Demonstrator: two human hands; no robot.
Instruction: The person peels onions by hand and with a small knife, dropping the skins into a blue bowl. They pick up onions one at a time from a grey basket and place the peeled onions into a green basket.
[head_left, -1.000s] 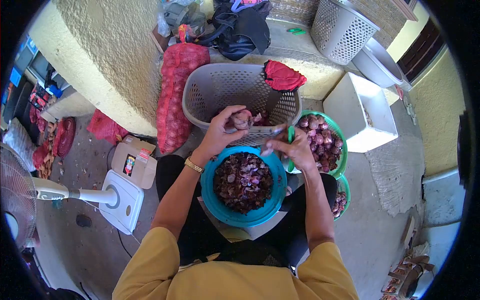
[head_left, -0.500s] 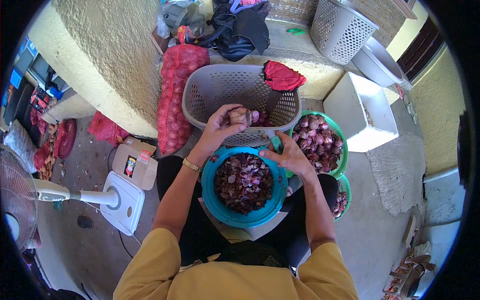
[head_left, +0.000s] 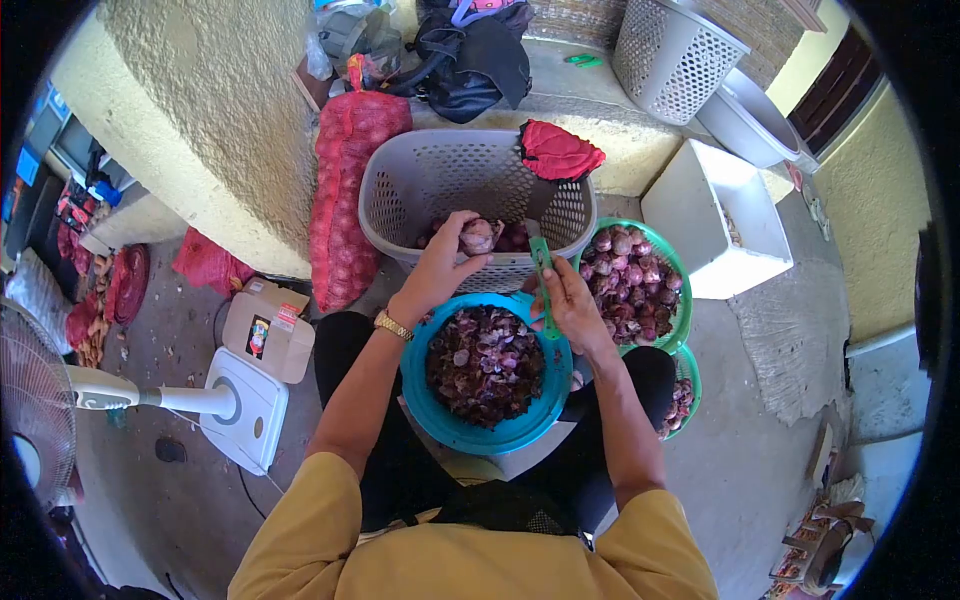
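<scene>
My left hand is closed around a red onion with papery skin, held over the near rim of the grey perforated basket. More onions lie in that basket, partly hidden by my hand. In my right hand is a knife with a green handle, its blade pointing up and away, apart from the onion. Below both hands sits a blue basin holding a heap of dark onion skins. A green basket full of onions stands to the right of my right hand.
A red mesh sack of onions leans at the left of the grey basket. A red cloth hangs on its rim. A white box stands right, a second green basket by my knee, and a fan at left.
The onion in my left hand has turned, showing a paler side. My right hand has tipped the knife more upright, exposing more of its green handle.
</scene>
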